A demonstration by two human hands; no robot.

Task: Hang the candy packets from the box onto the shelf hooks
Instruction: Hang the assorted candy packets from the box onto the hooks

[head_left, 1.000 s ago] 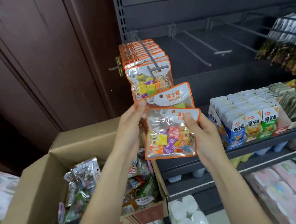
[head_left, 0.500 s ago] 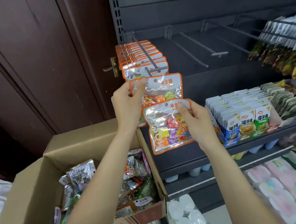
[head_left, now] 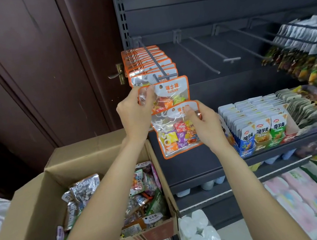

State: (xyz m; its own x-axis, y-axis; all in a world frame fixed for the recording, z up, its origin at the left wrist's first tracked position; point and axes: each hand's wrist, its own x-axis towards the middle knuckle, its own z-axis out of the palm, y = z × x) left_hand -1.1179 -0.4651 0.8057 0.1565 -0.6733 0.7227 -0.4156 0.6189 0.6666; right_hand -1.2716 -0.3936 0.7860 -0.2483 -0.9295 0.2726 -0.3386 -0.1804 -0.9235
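Note:
My left hand (head_left: 135,113) pinches the top left corner of an orange-edged candy packet (head_left: 172,92), holding it just below the tip of the leftmost shelf hook (head_left: 156,67). My right hand (head_left: 204,123) grips a second candy packet (head_left: 176,135) at its upper right, lower and in front of the first. Several matching packets (head_left: 146,61) hang in a row on that hook. The open cardboard box (head_left: 32,196) with assorted snack packets stands at the lower left under my left arm.
Bare hooks (head_left: 211,52) stick out to the right of the filled one. Hanging snack bags (head_left: 305,48) fill the far right. A shelf of small snack packs (head_left: 259,124) lies under my right hand. A brown door (head_left: 35,65) with a handle stands to the left.
Both hands have risen with their packets; the left packet's hole has come closer to the tip of the leftmost hook. The right packet follows just below it.

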